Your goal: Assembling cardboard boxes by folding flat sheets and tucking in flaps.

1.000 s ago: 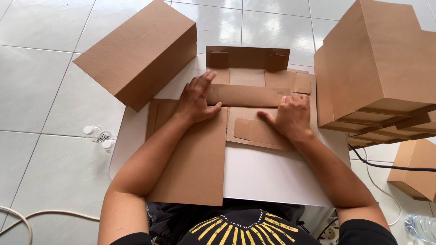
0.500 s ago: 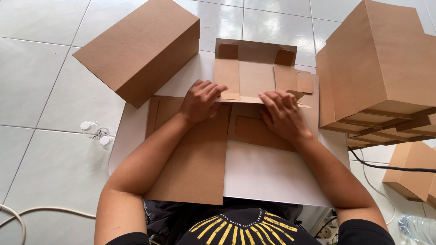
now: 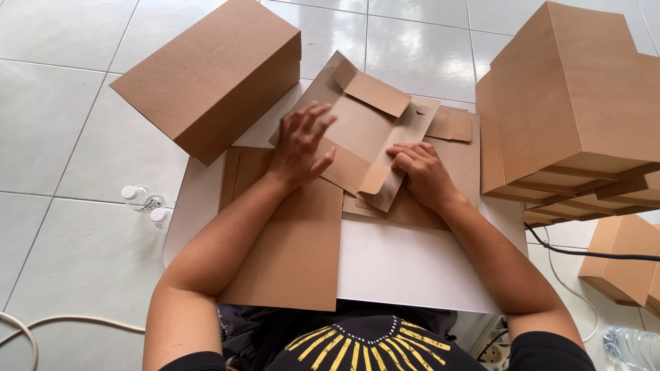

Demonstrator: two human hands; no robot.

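On the white worktop (image 3: 412, 268), a flat brown cardboard blank (image 3: 371, 130) lies half folded, its matte panels creased. Left hand (image 3: 300, 145) rests spread against a raised panel; right hand (image 3: 421, 172) presses curled fingers on a fold. Finished boxes (image 3: 213, 75) flank them.

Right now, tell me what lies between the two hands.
In the head view, a raised folded panel of the flat cardboard box lies between left hand and right hand.
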